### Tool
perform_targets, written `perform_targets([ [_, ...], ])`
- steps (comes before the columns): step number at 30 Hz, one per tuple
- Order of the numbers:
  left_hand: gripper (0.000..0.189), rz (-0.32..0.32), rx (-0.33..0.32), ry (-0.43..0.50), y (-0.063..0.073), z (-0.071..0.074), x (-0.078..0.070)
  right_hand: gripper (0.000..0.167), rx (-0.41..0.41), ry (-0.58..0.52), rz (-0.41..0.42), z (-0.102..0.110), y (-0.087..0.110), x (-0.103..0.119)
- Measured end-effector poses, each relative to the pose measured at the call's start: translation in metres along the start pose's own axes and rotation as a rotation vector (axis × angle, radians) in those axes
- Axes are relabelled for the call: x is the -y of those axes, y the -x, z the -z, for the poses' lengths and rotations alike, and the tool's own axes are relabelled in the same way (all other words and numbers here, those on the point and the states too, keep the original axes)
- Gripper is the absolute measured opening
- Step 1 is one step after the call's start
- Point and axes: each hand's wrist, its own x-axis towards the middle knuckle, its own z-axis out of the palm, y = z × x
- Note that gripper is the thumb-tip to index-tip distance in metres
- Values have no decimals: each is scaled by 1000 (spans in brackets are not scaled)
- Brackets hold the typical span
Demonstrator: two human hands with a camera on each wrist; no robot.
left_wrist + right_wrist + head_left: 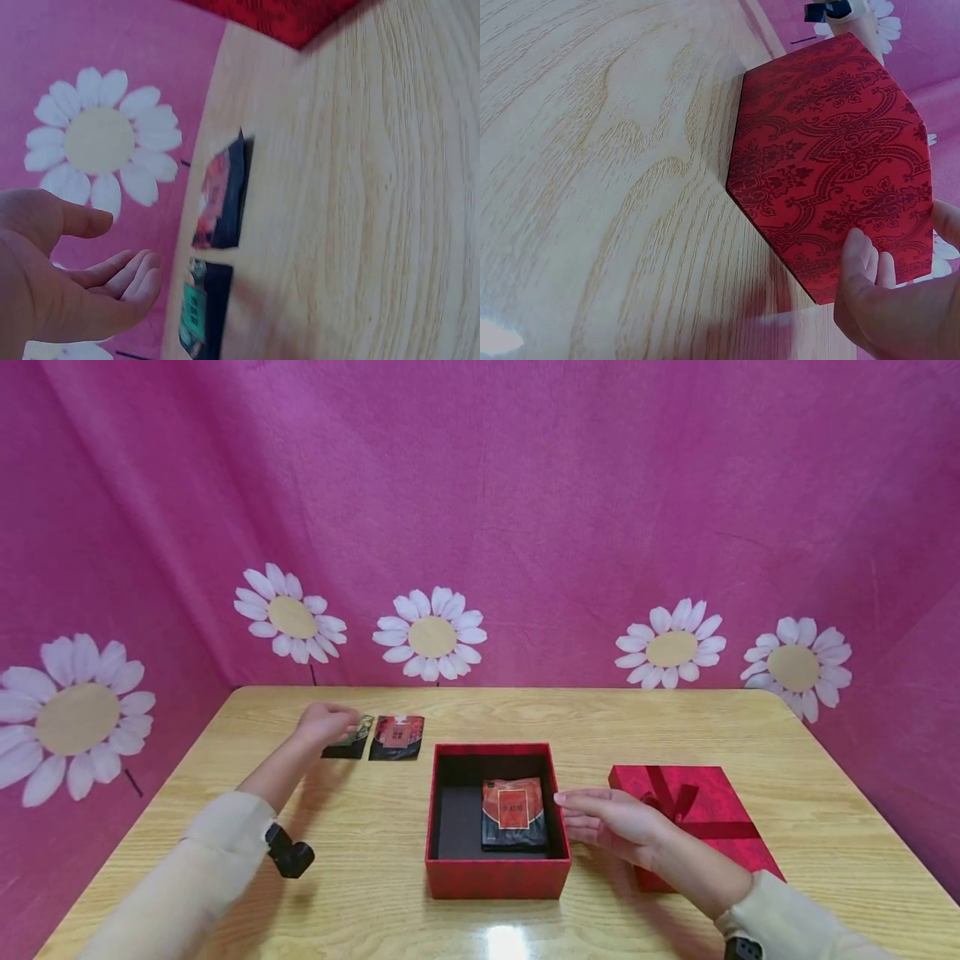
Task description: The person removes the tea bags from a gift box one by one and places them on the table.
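My left hand [324,725] is over a green-and-black packet [352,743] at the far left of the table. In the left wrist view its fingers are loosely bent, apart from the packet, with nothing held. Beside that packet lies a red-and-black packet [397,737]. An open red gift box [495,878] stands in the middle, holding an orange-red and black packet [513,814] on the right side of its dark interior. My right hand [611,818] is at the box's right wall, fingers nearly straight; in the right wrist view they appear to touch the patterned outside.
The red box lid [720,806] with a dark red ribbon bow lies on the right of the wooden table [360,893], under and behind my right forearm. A pink curtain [525,527] with white flowers hangs behind the table's far edge.
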Motion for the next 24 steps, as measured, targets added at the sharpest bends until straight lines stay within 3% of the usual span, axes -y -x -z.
perform_targets([
  [13,51,-36,195,103,21,-15,-28,67,4,11,20,-1,0,0],
  [24,49,-78,273,123,42,-36,-50,67,-5,12,21,-2,1,-1],
])
